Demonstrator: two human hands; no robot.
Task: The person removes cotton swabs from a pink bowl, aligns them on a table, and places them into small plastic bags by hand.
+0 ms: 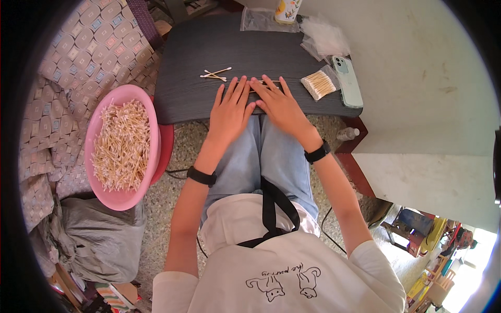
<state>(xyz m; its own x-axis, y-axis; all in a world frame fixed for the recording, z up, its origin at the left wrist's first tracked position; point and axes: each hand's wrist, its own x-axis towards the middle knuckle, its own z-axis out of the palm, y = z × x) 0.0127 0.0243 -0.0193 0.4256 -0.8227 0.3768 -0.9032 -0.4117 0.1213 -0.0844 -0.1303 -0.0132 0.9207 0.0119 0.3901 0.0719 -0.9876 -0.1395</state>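
My left hand [230, 107] lies flat near the front edge of the dark table [209, 44], fingers stretched and slightly spread. Beside it, my right hand [279, 105] rests palm down in the same way, the two index fingers nearly touching. A few cotton swabs show partly at the right hand's fingers; how many lie beneath is hidden. Just beyond my left fingertips, several loose cotton swabs [215, 74] lie crossed on the table. To the right of my right hand is a clear bag of cotton swabs [319, 84], packed in a neat row.
A pink basin [153, 172] heaped with cotton swabs stands left of the table. A pale green phone [348, 83] lies at the table's right edge. Clear plastic bags [324, 35] and a printed cup [287, 10] sit at the back. A wall [412, 99] borders the right side.
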